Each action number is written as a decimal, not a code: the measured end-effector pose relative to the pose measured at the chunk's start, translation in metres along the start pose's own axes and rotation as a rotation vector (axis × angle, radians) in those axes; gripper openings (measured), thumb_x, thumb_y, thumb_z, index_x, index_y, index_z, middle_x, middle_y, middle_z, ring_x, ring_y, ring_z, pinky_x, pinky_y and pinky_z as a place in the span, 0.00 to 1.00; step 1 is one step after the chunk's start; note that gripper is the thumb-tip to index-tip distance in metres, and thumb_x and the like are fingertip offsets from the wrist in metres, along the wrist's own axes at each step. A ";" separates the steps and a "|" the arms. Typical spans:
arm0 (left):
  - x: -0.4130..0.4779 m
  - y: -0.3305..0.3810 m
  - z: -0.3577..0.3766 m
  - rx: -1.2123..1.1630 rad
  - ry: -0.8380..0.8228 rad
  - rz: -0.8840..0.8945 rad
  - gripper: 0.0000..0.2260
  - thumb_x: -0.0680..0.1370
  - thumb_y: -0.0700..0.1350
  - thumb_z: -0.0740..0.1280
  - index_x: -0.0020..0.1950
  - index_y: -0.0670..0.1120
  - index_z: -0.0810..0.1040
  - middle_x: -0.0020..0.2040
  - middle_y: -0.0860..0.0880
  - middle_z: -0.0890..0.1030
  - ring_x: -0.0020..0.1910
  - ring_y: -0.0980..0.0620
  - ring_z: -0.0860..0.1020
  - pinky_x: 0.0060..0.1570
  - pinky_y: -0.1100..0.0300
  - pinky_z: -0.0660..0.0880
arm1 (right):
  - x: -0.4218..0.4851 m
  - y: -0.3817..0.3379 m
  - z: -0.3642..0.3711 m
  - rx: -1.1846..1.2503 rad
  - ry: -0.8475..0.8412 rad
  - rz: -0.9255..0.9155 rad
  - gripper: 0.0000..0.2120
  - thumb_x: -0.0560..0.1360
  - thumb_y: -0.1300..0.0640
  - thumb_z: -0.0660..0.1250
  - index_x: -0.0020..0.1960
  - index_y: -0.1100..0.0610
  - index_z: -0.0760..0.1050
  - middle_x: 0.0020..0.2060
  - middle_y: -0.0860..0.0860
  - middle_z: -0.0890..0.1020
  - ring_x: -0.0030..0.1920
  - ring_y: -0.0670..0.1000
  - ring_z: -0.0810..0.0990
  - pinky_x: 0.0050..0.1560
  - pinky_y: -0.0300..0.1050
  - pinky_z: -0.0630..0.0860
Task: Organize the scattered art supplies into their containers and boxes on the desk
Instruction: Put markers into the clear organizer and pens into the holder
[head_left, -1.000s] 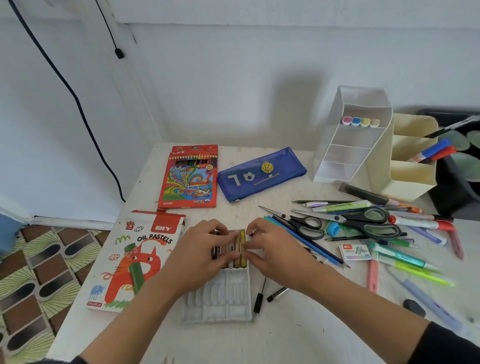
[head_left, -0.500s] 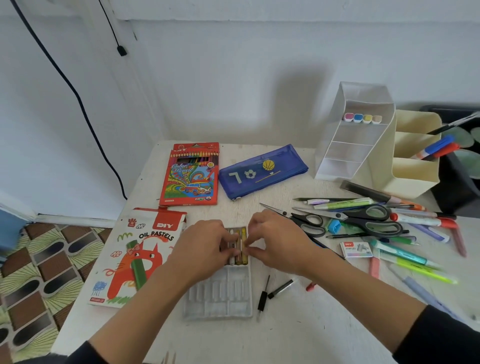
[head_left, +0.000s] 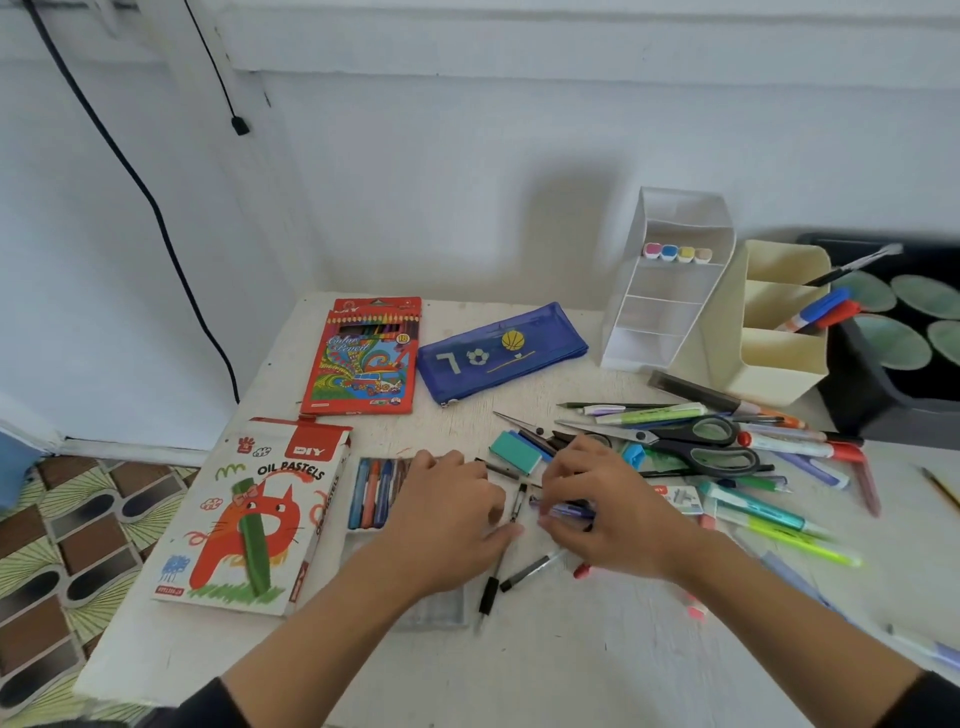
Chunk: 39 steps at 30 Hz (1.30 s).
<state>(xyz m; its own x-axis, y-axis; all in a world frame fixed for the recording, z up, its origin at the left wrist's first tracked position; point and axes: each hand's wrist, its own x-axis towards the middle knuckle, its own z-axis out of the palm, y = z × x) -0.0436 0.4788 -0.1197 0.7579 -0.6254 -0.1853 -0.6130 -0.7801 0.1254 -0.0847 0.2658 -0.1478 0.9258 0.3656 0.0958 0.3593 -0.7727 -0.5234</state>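
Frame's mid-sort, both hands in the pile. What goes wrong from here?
1. The left hand covers the part-filled pastel tray; a nudge may slide it or knock pastels out of their slots.
2. The right hand pinches a purple pen with the blades of the scissors pointing at it; reaching further into the pile risks a poke.
3. Loose black pens lie between the forearms; a sweep might roll them toward the near edge of the desk.

Black cable (head_left: 150, 200) on wall (head_left: 467, 156); patterned floor (head_left: 62, 545) lower left.
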 end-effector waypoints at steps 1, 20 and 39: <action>0.001 0.004 0.000 0.019 -0.012 -0.018 0.18 0.80 0.65 0.58 0.53 0.55 0.80 0.52 0.55 0.76 0.56 0.53 0.70 0.61 0.51 0.63 | -0.003 0.000 -0.002 -0.009 -0.019 -0.017 0.07 0.73 0.45 0.70 0.47 0.46 0.83 0.45 0.39 0.76 0.53 0.44 0.70 0.54 0.49 0.72; 0.010 0.028 -0.013 -0.795 0.395 -0.107 0.04 0.81 0.48 0.67 0.46 0.51 0.76 0.38 0.55 0.82 0.36 0.53 0.78 0.37 0.61 0.75 | -0.036 0.010 -0.017 -0.128 0.010 -0.154 0.05 0.78 0.55 0.67 0.54 0.49 0.76 0.50 0.44 0.77 0.54 0.47 0.68 0.52 0.47 0.67; 0.135 0.169 -0.082 -1.049 0.480 0.260 0.07 0.83 0.44 0.64 0.61 0.48 0.75 0.49 0.48 0.80 0.43 0.51 0.83 0.48 0.59 0.80 | -0.094 0.080 -0.172 0.748 0.758 0.339 0.05 0.82 0.64 0.61 0.55 0.56 0.74 0.48 0.49 0.86 0.57 0.49 0.81 0.57 0.46 0.74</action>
<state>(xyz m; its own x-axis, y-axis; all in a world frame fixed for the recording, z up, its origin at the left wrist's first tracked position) -0.0266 0.2610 -0.0441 0.7807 -0.5360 0.3212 -0.4481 -0.1220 0.8856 -0.1224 0.0805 -0.0535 0.8864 -0.4126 0.2097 0.1501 -0.1723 -0.9735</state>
